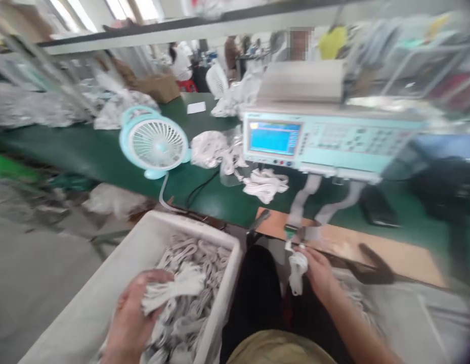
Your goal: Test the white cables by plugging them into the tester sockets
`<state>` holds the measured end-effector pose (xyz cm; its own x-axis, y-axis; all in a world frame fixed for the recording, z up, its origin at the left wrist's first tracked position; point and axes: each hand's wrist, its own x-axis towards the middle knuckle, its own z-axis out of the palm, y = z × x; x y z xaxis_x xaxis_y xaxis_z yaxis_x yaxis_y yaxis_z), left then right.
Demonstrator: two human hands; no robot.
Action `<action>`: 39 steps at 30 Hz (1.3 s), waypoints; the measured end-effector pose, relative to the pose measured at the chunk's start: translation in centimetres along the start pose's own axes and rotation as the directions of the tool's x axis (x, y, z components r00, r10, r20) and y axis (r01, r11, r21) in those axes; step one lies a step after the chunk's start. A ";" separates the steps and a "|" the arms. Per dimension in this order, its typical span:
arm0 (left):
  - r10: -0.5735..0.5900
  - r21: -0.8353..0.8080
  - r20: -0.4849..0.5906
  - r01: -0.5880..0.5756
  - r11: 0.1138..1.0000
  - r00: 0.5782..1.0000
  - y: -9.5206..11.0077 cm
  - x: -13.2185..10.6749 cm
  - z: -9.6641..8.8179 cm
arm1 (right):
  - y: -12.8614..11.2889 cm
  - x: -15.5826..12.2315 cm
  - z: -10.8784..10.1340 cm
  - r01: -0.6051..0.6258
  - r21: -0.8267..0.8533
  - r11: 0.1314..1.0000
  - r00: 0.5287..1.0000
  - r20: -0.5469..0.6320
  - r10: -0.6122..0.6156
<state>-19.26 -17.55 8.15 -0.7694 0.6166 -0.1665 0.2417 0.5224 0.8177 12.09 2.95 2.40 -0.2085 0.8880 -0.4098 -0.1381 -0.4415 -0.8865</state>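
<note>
My left hand (134, 318) reaches into a white plastic bin (117, 268) at the lower left and is closed on a bundle of white coiled cables (174, 290) lying on top of many more. My right hand (318, 273) is lower centre, closed on another white cable bundle (297, 270), holding its plug end up near the connector fixture (301, 233) at the bench edge. Grey ribbon leads run from that fixture up to a pale blue tester (314, 144) with a lit blue screen.
A small teal desk fan (154, 144) stands on the green bench (86, 151), with loose white cable bundles (265, 184) beside it. A wooden board (371, 250) lies at the bench edge. Other people work in the background. Bagged goods pile up far left.
</note>
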 end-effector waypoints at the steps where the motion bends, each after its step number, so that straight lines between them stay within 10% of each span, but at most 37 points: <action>1: -0.010 -0.197 0.137 0.037 0.980 0.991 1.8 -0.3 2.7 | -0.1 -0.1 0.1 0.005 0.017 1.000 1.000 0.004 -0.005; 5: -0.012 -0.273 0.622 0.231 0.934 0.783 7.6 -1.7 14.5 | -0.6 -0.5 0.2 0.066 0.018 0.998 0.998 0.021 -0.066; 8: 0.055 -0.228 0.748 0.178 0.957 0.662 10.0 -1.6 20.8 | -0.7 -0.6 0.2 0.109 0.012 0.994 0.994 0.013 -0.109; 11: 0.107 -0.245 0.763 0.132 0.960 0.638 10.9 -1.1 23.7 | -0.4 -0.6 0.4 0.127 0.041 0.991 0.992 -0.001 -0.127; 21: 0.042 -0.297 0.659 0.208 0.932 0.751 10.2 -4.0 23.4 | 0.1 -0.6 0.2 0.159 0.011 0.987 0.987 -0.031 -0.159; 26: 0.040 -0.282 0.695 0.221 0.934 0.718 9.9 -3.4 23.3 | 0.2 -1.0 0.8 0.154 -0.060 0.986 0.987 -0.044 -0.157; 29: 0.043 -0.228 0.784 0.223 0.948 0.619 9.7 -3.3 23.3 | 0.6 -2.5 1.0 0.168 -0.131 0.977 0.985 -0.013 -0.171; 33: 0.007 -0.165 0.850 0.254 0.953 0.527 9.4 -3.7 22.9 | 0.2 -4.2 -4.3 0.116 -0.252 0.961 0.989 -0.059 -0.135; 39: 0.088 -0.357 0.735 0.273 0.893 0.673 9.0 -5.3 22.1 | -1.7 -6.4 -15.0 0.008 -0.835 0.549 0.953 -0.161 -0.258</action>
<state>0.08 -3.08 4.25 -0.0619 0.8935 -0.4447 -0.2050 0.4247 0.8818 28.16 -0.01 3.32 -0.0076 0.9805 -0.1963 0.7314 -0.1284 -0.6697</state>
